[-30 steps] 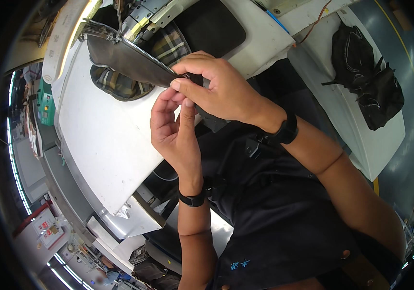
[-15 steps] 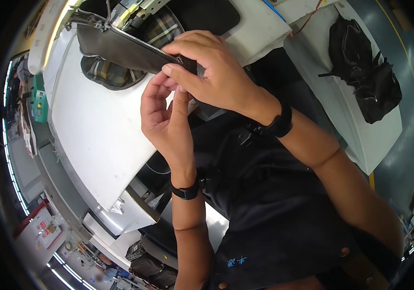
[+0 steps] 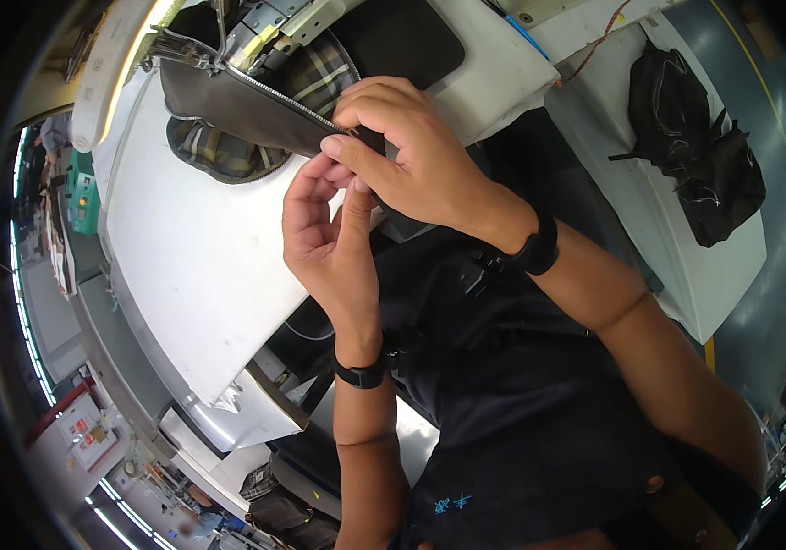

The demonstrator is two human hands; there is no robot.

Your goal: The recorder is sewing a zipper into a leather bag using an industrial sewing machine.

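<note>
My right hand (image 3: pixel 411 160) pinches the near end of a dark leather piece (image 3: pixel 228 110) with a metal zipper (image 3: pixel 274 92) along its upper edge. Just below it, my left hand (image 3: pixel 329 247) has its fingertips on the same end of the piece. The piece's far end lies under the sewing machine head (image 3: pixel 264 27). A plaid lining (image 3: pixel 219 156) hangs out beneath the leather and shows again behind the zipper. The zipper's end is hidden by my fingers.
The white sewing table (image 3: pixel 191 266) spreads to the left and below my hands. Several dark bag pieces (image 3: pixel 695 156) are piled on a white side table (image 3: pixel 686 266) at the right. A lamp bar (image 3: pixel 118 64) runs along the upper left.
Both hands stay pinched on the zipper end of the leather piece. The whole view shifted slightly up-left and back between frames; the piece has barely moved.
</note>
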